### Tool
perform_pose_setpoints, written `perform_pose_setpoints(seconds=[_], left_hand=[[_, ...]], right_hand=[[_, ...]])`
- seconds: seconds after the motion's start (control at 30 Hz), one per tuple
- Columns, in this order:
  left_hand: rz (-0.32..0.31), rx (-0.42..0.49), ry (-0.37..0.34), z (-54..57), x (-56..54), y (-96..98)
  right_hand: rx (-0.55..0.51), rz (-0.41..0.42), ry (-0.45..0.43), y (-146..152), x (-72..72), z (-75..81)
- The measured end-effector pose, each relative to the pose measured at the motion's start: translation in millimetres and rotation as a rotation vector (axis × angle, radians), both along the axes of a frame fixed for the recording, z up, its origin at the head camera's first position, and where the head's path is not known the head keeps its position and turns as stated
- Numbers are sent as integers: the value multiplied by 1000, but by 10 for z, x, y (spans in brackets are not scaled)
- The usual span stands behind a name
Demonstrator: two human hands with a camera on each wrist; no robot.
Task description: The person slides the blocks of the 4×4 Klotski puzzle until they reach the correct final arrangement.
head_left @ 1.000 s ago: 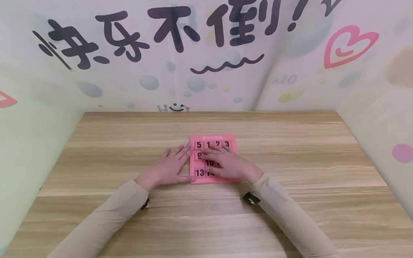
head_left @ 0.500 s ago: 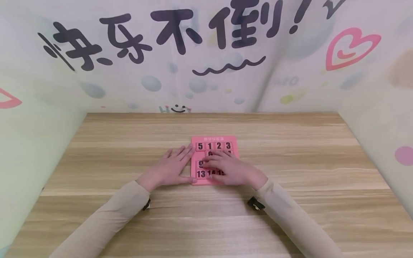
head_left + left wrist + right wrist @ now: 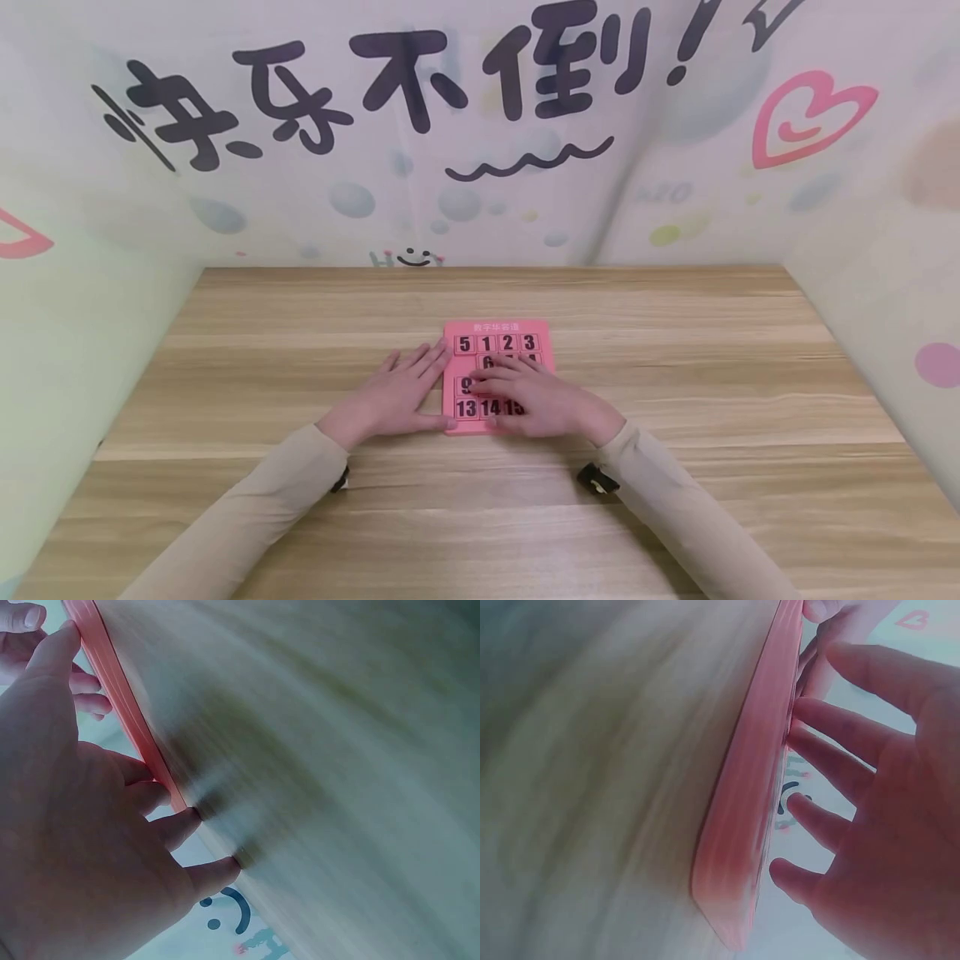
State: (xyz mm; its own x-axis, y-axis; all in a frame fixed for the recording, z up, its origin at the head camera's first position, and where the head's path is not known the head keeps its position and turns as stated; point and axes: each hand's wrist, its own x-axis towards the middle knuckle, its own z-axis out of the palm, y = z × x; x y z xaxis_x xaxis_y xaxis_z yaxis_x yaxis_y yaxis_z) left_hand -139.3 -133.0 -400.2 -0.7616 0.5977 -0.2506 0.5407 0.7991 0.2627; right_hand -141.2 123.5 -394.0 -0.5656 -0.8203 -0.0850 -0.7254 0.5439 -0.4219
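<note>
A pink number slide puzzle [image 3: 497, 327] lies flat on the table in the head view. Its top row reads 5, 1, 2, 3, and the bottom row shows 13, 14, 15. A vacant slot sits under the 5, with the 9 tile [image 3: 465, 386] just below it. My left hand [image 3: 393, 397] rests at the puzzle's left side, fingers extended, thumb at the near left corner. Over the tiles spreads my right hand [image 3: 543, 402], one fingertip at the 9 tile; it hides part of the right side. The right wrist view shows the frame's pink edge [image 3: 742, 802] beside the fingers.
The wood-grain table [image 3: 480, 525] reaches back to a printed white backdrop [image 3: 300, 192]. Side panels [image 3: 885, 283] stand at left and right. A small black device [image 3: 597, 479] sits at the right cuff.
The 9 tile has slid one row toward me, leaving the slot under the 5 vacant. My right hand has shifted slightly nearer along with it. The left hand stays against the puzzle's side.
</note>
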Motion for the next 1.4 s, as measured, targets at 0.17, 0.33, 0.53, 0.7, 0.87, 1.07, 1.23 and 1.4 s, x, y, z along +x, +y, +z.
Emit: perform_pose_setpoints(seconds=[0.17, 0.33, 0.53, 0.7, 0.87, 1.07, 1.23, 1.4], left_hand=[[-1, -13, -1, 15, 4, 5], [-3, -9, 4, 3, -3, 2], [-2, -10, 5, -9, -12, 2], [1, -10, 0, -7, -6, 2], [2, 3, -6, -4, -1, 7], [2, 2, -1, 2, -2, 8], [0, -2, 2, -3, -2, 4], [2, -2, -2, -4, 0, 2]], right_hand=[[-52, -21, 2, 4, -25, 30], [-68, -45, -1, -1, -86, 73], [-83, -107, 4, -34, -181, 88], [-61, -139, -7, -71, -234, 90], [-54, -158, -18, -104, -277, 82], [-29, -169, -20, -134, -335, 60], [-20, -173, -33, -151, -366, 46], [-13, -188, -50, -169, -390, 36]])
